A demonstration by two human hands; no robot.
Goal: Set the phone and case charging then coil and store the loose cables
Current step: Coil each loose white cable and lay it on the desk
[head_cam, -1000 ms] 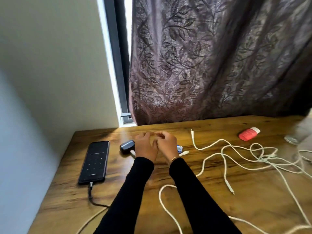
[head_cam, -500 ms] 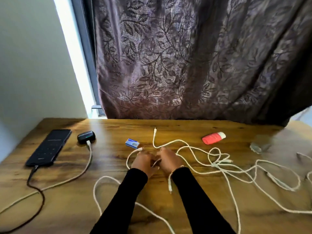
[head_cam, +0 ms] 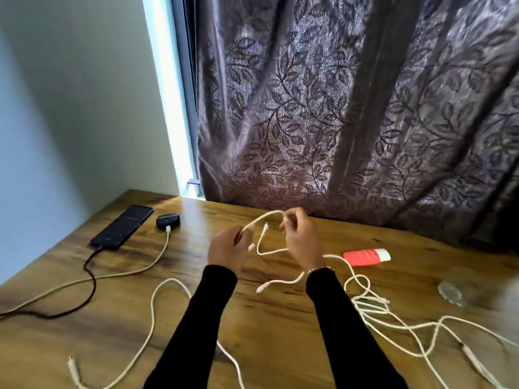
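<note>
Above the wooden worktop (head_cam: 280, 332), the left hand (head_cam: 229, 249) and right hand (head_cam: 302, 237) each pinch a thin white cable (head_cam: 266, 216) arching between them.

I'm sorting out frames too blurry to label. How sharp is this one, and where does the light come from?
Head view: daylight enters through the window gap left of the curtain, putting glare on the table; the phone and both hands are fairly sharp; the right edge smears, so the clear round thing is unreadable; wide-angle distortion tilts the wall and curtain.
</note>
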